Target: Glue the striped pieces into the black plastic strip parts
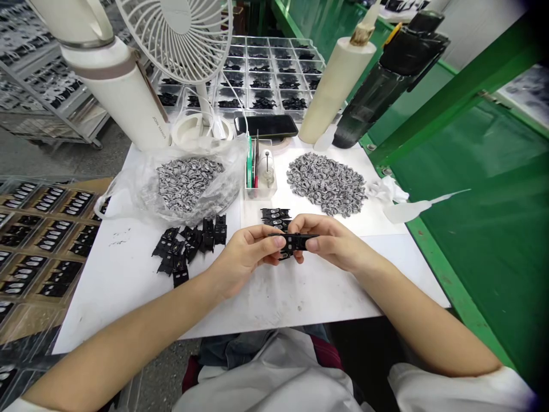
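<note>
The single view looks from the person's head, above the near edge of the tabletop, facing forward and steeply down across it. It sits close, with the left grip and right grip near mid-picture over the tabletop, yet spans widely: the lap below its near edge, the fan towards its far edge, a cart beyond its left, a green panel along its right.

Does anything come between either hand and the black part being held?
Nothing visible does: the left hand and right hand grip the black part directly, from opposite sides. The row of black pieces lies beyond, not between.
</note>
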The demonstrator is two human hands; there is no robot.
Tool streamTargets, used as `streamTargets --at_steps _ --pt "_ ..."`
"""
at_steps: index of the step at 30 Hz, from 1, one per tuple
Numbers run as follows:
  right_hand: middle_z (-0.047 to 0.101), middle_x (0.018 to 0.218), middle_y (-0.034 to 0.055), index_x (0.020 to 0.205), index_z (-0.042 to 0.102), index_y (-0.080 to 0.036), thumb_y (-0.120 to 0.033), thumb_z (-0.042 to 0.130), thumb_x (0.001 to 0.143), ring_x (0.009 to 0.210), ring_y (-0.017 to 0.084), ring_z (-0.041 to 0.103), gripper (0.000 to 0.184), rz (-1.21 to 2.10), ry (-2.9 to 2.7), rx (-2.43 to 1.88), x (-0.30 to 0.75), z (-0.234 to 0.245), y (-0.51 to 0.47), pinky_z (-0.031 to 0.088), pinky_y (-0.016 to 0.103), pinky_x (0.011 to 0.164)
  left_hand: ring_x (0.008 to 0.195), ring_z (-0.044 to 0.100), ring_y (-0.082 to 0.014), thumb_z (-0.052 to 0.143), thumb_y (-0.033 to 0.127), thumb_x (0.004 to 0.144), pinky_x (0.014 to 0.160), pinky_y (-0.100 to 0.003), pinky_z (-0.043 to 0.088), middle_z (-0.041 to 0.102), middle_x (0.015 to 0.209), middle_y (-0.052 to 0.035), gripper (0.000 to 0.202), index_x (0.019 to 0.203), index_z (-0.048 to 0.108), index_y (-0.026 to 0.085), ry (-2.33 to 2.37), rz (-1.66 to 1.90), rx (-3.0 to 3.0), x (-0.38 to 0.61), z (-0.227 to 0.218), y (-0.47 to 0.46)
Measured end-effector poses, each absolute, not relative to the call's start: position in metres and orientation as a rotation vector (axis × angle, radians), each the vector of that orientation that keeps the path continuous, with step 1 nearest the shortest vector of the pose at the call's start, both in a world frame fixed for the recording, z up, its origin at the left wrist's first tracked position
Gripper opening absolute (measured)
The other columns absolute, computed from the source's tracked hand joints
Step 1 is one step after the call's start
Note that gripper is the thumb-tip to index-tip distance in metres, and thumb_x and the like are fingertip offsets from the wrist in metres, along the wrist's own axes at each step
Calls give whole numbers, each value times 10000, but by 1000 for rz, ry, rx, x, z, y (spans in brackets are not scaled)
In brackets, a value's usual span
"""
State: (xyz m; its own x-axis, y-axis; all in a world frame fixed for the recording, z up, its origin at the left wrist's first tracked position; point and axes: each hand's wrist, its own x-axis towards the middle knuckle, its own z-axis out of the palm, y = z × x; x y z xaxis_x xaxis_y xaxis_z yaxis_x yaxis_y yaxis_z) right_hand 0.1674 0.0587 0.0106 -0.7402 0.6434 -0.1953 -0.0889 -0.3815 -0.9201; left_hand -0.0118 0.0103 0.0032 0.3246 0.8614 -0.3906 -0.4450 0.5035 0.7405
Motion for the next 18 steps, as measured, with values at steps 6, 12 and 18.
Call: streamTargets --at_steps 6,12,18 --pt "594 716 -3 847 542 -142 -176 593 695 632 114 579 164 2153 -1475 -713 167 14 60 484 254 588 572 490 -75 693 296 673 574 -218 397 598 637 5 172 761 652 155 870 939 654 -11 4 9" --pt "589 724 -3 858 515 -148 -164 597 685 610 108 574 192 2149 -1457 -756 165 14 59 482 246 561 538 456 -77 676 307 679 543 -224 367 571 594 6 172 730 649 145 948 980 706 -10 2 10" --pt "599 693 0 827 533 -138 -160 605 661 590 111 576 182 2175 -1432 -774 165 15 59 486 246 553 553 449 -81 676 304 674 558 -225 364 562 577 8 167 725 655 147 946 947 695 -10 1 9"
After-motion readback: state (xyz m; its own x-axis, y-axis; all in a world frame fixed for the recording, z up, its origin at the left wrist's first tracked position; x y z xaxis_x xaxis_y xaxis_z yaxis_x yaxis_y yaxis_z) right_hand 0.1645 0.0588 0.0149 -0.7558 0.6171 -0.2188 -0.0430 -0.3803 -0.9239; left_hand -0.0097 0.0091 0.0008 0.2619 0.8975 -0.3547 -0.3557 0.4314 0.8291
